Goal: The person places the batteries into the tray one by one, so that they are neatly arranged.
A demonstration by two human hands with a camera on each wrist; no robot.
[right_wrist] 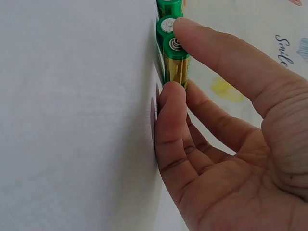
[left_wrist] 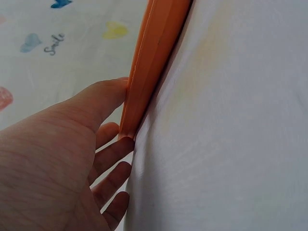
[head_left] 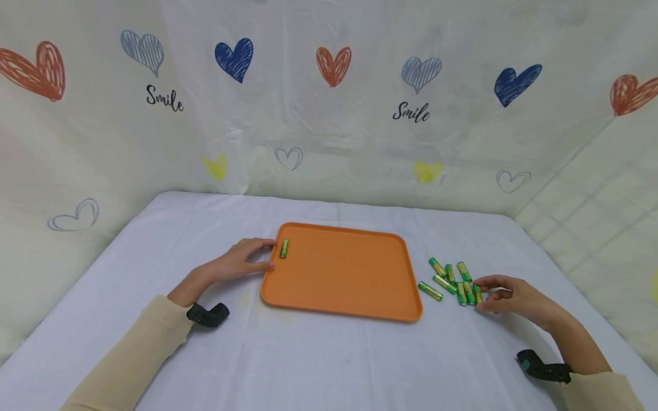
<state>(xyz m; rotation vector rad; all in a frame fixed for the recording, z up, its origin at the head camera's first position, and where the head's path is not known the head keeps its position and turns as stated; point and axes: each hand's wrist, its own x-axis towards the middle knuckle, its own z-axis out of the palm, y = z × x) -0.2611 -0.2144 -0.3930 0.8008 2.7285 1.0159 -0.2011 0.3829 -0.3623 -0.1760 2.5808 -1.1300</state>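
In the head view, my left hand (head_left: 241,261) rests at the left edge of an orange tray (head_left: 339,274), its thumb and fingertips touching the rim, spread apart. One green and gold battery (head_left: 284,248) lies inside the tray near that edge. My right hand (head_left: 519,299) is at the right end of a loose group of batteries (head_left: 451,278) on the table. It pinches the outermost battery (right_wrist: 177,67) lengthwise, thumb at one end and fingers at the other. Beside it, another battery (right_wrist: 167,24) stays partly hidden behind the thumb.
A white cloth covers the table (head_left: 319,359). One battery (head_left: 430,291) lies close to the tray's right edge, a little apart from the group. Behind the table hangs a pale backdrop (head_left: 370,131) printed with hearts. Each wrist wears a black band (head_left: 208,315).
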